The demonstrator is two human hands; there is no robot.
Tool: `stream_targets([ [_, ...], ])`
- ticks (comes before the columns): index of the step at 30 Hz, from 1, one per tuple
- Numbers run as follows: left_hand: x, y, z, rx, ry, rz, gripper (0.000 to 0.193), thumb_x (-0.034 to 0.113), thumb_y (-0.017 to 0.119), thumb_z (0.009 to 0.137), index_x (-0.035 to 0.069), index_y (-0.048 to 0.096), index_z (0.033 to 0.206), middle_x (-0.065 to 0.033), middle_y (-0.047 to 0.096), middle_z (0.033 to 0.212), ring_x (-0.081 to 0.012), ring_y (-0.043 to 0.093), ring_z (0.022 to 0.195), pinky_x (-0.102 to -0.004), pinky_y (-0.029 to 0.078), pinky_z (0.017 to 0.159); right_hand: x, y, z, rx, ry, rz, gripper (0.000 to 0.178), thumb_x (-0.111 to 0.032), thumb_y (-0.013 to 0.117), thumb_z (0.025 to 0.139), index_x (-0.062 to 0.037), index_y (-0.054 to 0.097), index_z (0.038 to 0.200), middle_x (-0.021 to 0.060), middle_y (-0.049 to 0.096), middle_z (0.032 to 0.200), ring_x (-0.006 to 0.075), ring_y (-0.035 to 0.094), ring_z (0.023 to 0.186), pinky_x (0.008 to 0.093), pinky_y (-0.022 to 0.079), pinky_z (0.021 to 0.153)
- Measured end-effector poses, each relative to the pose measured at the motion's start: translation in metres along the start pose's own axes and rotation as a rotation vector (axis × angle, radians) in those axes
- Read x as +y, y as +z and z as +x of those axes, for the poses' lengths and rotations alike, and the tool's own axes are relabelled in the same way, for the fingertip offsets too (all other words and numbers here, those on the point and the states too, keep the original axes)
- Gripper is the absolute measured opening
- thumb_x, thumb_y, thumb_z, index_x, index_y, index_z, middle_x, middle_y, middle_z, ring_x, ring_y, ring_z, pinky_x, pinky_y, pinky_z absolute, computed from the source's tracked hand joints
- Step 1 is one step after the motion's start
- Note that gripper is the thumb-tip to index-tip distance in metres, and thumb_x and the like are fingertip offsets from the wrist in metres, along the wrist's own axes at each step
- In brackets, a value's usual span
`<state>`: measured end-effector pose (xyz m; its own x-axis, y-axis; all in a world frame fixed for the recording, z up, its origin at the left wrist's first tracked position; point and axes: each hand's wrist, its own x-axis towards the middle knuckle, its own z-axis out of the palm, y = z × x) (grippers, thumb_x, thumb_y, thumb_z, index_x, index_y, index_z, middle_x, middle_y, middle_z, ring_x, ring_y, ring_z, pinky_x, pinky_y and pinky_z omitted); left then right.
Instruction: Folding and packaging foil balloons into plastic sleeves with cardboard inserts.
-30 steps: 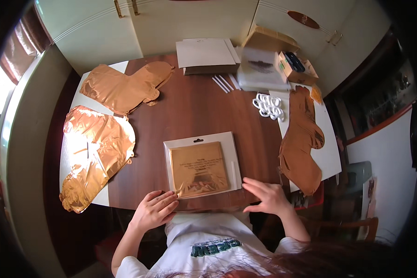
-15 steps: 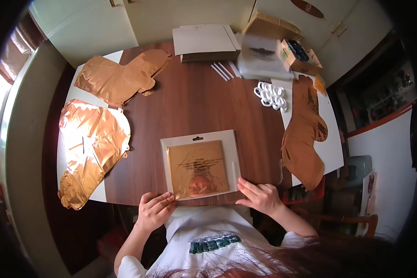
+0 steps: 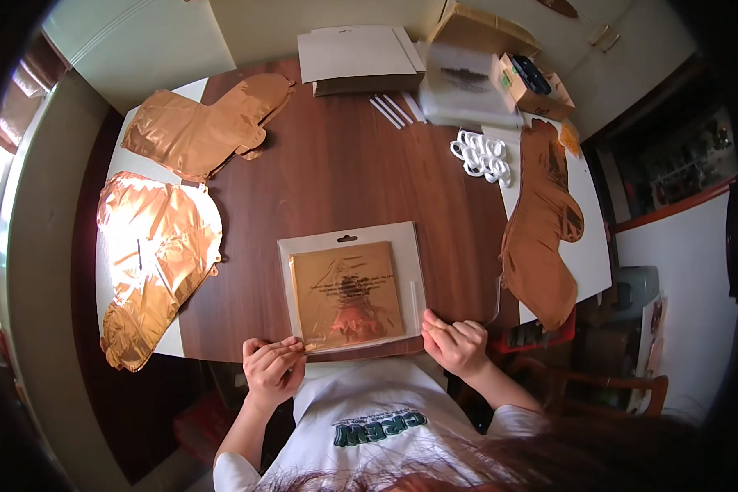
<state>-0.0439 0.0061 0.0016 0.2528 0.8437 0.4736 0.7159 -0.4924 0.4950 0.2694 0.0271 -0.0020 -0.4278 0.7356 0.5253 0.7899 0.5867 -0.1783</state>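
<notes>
On the brown table (image 3: 336,172) by cabinets (image 3: 143,37), left fingers (image 3: 285,345) and right fingers (image 3: 437,322) pinch a flat package (image 3: 344,291).

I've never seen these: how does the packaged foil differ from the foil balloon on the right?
The packaged foil is folded square; the foil balloon is spread long and curved. The packaged foil sits in a clear pouch; the foil balloon lies bare. Both look coppery.

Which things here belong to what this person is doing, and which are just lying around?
Seemingly in use:
- flat package of folded gold foil, between left hand and right hand

Apparently lying about:
- copper-coloured foil shapes
- white loops
- white sticks
- small box
</notes>
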Motion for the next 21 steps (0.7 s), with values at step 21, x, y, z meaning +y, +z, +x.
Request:
stream_targets([
  [21,0.014,0.021,0.002,0.094,-0.216,0.112,0.02,-0.001,0.069,0.068,0.007,0.051,0.071,-0.0051,0.058,0.073,-0.023,0.057,0.071,-0.0357,0.042,0.07,-0.007,0.007,0.0,0.02,0.055,-0.066,0.015,-0.011,0.069,0.073,-0.008,0.056,0.066,0.0008,0.07,0.09,0.0123,0.052,0.048,0.025,0.042,0.046],
])
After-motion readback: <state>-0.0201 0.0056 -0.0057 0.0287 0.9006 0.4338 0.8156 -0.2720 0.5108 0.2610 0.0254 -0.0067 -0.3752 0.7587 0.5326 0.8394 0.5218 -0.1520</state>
